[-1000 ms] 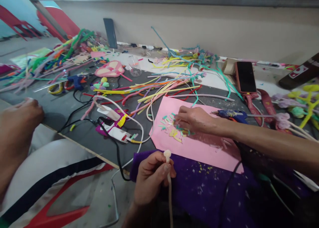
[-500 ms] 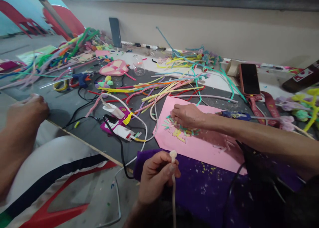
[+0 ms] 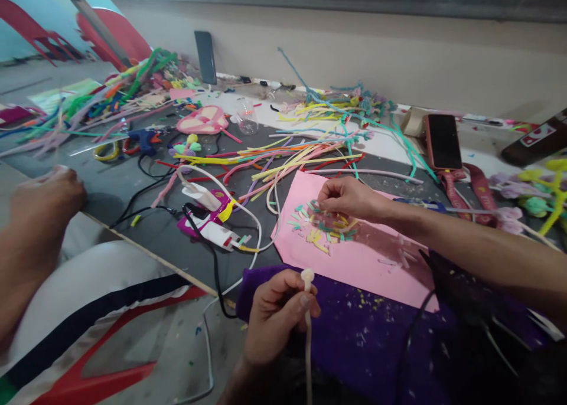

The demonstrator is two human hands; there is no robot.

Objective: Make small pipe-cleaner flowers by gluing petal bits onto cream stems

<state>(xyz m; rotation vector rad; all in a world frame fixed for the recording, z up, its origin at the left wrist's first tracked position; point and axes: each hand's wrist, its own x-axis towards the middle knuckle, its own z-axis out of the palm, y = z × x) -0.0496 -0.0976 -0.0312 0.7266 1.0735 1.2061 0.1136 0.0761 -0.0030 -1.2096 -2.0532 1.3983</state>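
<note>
My left hand is closed low in front of me, pinching a cream pipe cleaner. Its small, rounded, bunched top stands above my fingers, and the stem hangs straight down. Over the pink sheet, my right hand has thumb and fingertips pressed together. Whatever they hold is too small to name. Below and beside these fingertips lie short cut pieces in yellow, teal and white. A few paler bits rest farther right on the sheet.
A purple cloth covers my lap. Left of the sheet are a power strip with chargers and looping cables. Loose pipe cleaners, a phone and a glue gun lie beyond. Another person's hand rests at the left.
My right hand has lifted off the cut pieces and shifted right and slightly up, uncovering more of them. My left hand and the cream pipe cleaner have stayed nearly still.
</note>
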